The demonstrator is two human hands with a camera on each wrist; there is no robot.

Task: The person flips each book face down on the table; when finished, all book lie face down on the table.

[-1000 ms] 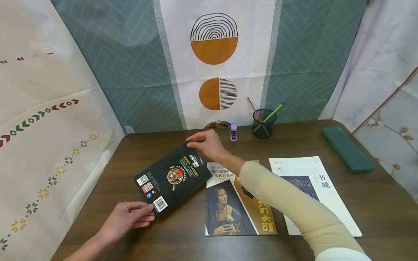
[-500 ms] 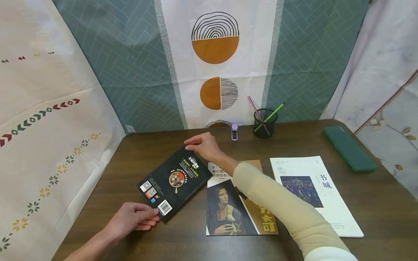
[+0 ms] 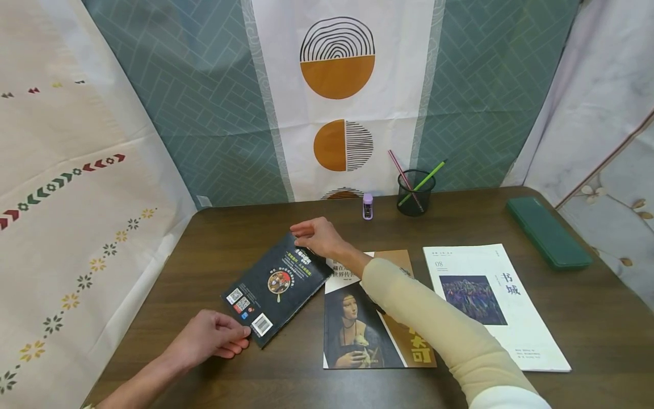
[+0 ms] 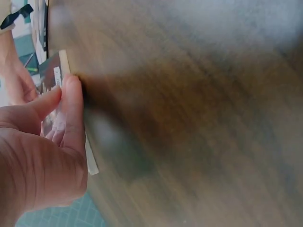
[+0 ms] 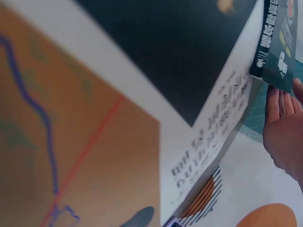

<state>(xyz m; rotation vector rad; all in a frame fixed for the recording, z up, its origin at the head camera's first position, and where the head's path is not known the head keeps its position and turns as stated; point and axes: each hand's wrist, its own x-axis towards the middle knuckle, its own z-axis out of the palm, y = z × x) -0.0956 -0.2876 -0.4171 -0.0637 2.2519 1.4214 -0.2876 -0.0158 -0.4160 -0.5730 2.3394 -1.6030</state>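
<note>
- We see our left hand pinching the near corner of the black book, thumb and fingers curled at its barcode edge.
- Our right hand rests on the book's far corner, fingers bent over the top edge; we cannot tell how firmly it grips.
- Right of those fingers, the book's edge overlaps the portrait book.
- Left of both hands lies bare table.
</note>
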